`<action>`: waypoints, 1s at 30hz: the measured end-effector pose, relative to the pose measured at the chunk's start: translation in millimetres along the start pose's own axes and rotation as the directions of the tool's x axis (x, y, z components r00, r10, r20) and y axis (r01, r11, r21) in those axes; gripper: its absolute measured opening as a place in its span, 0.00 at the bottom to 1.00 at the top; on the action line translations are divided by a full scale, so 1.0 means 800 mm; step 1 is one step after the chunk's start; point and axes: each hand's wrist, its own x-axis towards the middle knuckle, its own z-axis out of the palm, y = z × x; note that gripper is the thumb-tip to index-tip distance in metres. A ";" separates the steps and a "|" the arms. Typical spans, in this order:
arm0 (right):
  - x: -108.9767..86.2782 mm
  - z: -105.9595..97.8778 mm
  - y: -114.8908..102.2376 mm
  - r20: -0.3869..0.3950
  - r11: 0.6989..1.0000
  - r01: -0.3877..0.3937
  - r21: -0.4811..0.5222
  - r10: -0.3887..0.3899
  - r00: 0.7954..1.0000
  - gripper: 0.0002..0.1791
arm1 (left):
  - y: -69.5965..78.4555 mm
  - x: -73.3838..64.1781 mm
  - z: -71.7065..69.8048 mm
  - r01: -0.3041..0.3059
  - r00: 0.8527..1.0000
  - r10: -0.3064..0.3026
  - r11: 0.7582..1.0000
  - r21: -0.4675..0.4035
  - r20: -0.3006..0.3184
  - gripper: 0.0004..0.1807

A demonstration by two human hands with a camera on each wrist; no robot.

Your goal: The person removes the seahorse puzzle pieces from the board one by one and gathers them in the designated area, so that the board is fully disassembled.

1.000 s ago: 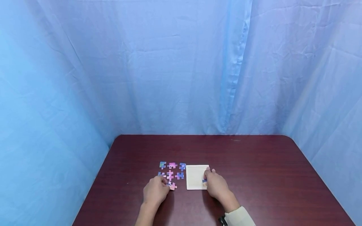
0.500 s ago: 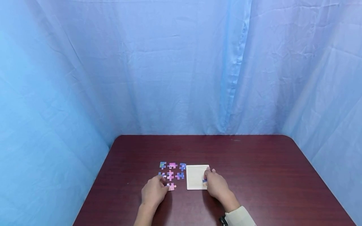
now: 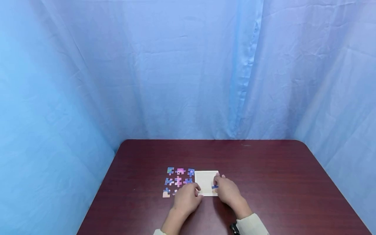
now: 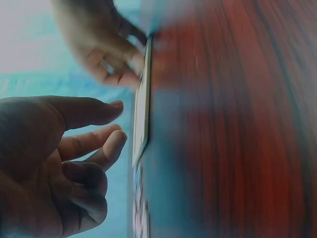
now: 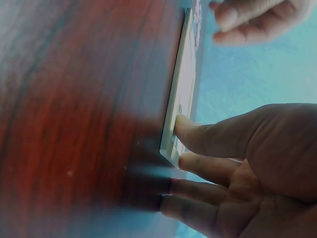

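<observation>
A square white puzzle tray (image 3: 205,179) lies on the table. One blue-and-beige puzzle piece (image 3: 215,190) is in its near right corner. There my right hand (image 3: 228,192) pinches the piece between thumb and index finger, the thumb tip (image 5: 184,125) down inside the frame and the other fingers (image 5: 190,203) reaching past its end. My left hand (image 3: 188,198) hovers by the tray's near left corner, thumb and fingertips (image 4: 115,141) apart with nothing between them. It covers part of a pink piece (image 3: 174,192) in the head view.
Several loose pieces lie in rows left of the tray, among them a pink middle piece (image 3: 178,181), a blue starred one (image 3: 191,172) and a blue-and-beige one (image 3: 166,193). The dark red table (image 3: 264,169) ends at blue curtains (image 3: 188,81).
My left hand has moved right, from the loose pieces to the tray's near left corner, uncovering the blue-and-beige piece at lower left. The right hand stays at the tray's right side.
</observation>
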 end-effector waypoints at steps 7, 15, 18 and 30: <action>0.000 0.000 0.002 -0.007 1.000 0.005 0.024 -0.005 1.000 0.13 | 0.029 0.020 0.032 -0.043 0.998 0.042 0.999 0.025 0.049 0.14; 0.003 0.006 0.011 -0.044 0.999 0.023 0.034 -0.021 0.999 0.12 | 0.041 0.032 0.054 -0.049 0.998 0.044 0.994 0.102 0.054 0.10; 0.010 0.023 0.027 -0.074 0.998 0.064 0.004 -0.064 0.995 0.10 | 0.043 0.033 0.056 -0.053 0.998 0.049 0.988 0.148 0.025 0.08; -0.002 -0.002 0.001 -0.006 0.999 -0.025 0.045 0.025 1.000 0.13 | 0.048 0.034 0.050 -0.056 0.998 0.057 0.993 0.101 -0.007 0.13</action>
